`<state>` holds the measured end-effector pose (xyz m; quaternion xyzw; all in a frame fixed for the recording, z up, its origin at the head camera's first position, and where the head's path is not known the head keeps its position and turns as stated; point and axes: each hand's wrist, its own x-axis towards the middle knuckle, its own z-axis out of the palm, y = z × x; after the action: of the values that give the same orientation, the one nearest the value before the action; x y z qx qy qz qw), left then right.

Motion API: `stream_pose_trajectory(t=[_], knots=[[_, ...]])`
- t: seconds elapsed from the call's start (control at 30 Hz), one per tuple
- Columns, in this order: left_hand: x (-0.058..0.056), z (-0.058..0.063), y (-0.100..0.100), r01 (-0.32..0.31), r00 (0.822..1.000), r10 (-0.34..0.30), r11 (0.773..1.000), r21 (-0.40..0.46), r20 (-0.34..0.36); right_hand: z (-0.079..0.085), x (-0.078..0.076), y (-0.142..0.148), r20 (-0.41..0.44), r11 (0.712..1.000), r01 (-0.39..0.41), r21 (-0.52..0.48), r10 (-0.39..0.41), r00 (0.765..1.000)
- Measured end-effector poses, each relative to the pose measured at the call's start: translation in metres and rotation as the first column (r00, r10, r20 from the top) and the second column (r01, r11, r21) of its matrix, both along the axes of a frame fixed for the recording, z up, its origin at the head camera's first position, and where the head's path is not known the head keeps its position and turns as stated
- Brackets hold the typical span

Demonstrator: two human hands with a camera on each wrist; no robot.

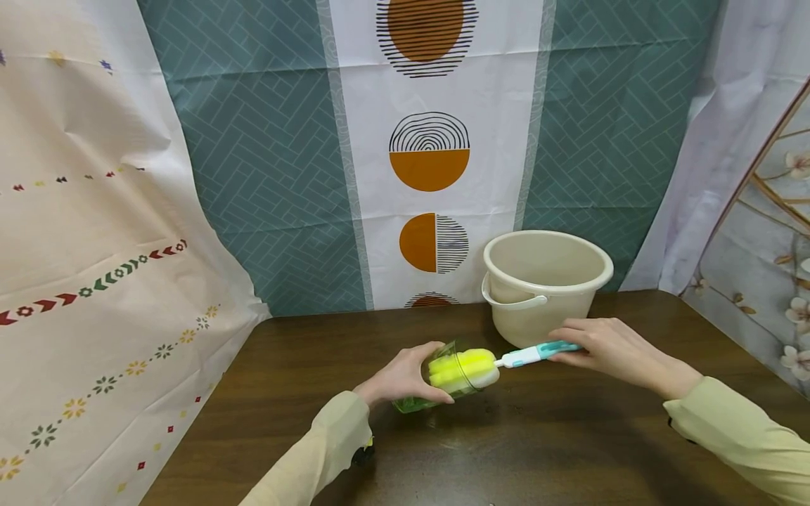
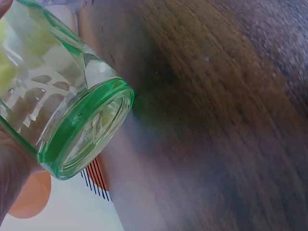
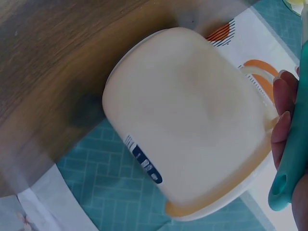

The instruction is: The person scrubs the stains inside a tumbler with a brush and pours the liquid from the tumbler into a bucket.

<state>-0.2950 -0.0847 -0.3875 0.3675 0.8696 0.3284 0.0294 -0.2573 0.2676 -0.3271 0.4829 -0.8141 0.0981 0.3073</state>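
The left hand wraps round a clear green-tinted glass, hiding much of its wall; the glass lies tilted just above the wooden table, in front of the bucket. Yellow sponge fills its mouth. The right hand pinches the brush's teal handle, fingertips partly concealed. Behind stands a cream bucket.

I see the cream bucket filling the frame, standing on the dark wooden counter. A blue-printed label sits on its wall. At the right edge, my right hand grips the teal brush handle, fingers curled around it.
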Motion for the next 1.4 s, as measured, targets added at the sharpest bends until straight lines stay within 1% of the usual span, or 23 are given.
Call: stream_pose_trajectory(t=[0.13,0.27,0.5,0.67,0.87,1.1,1.27,1.4], knots=[[0.0,0.001,0.0,0.01,1.0,-0.01,1.0,0.012,-0.004,-0.001,-0.002,-0.006,0.002,1.0,-0.003,0.004,0.003,1.0],[0.001,0.002,-0.001,-0.004,1.0,0.004,1.0,0.017,0.004,-0.002,-0.003,-0.011,-0.001,1.0,-0.003,-0.001,0.003,1.0],[0.001,0.005,-0.002,-0.027,1.0,0.028,1.0,0.004,-0.002,0.0,-0.004,-0.02,0.0,1.0,0.01,0.0,-0.01,1.0],[0.002,0.007,-0.001,-0.033,0.999,0.033,0.999,-0.002,0.026,0.0,-0.004,-0.023,-0.002,1.0,0.02,0.006,-0.02,1.0],[0.003,0.005,0.001,-0.002,1.0,0.002,1.0,0.004,0.025,-0.002,-0.004,-0.026,-0.014,1.0,0.012,0.018,-0.012,1.0],[0.002,0.001,0.0,-0.006,1.0,0.006,1.0,0.016,0.017,-0.003,-0.005,-0.032,-0.024,1.0,0.013,0.02,-0.012,1.0],[0.003,-0.001,0.0,-0.005,1.0,0.005,1.0,0.023,0.018,-0.007,-0.004,-0.035,-0.016,1.0,0.01,0.015,-0.01,1.0],[0.003,-0.002,0.0,0.0,1.0,0.0,1.0,0.026,0.005,-0.01,-0.003,-0.037,-0.008,1.0,0.005,0.011,-0.005,1.0]])
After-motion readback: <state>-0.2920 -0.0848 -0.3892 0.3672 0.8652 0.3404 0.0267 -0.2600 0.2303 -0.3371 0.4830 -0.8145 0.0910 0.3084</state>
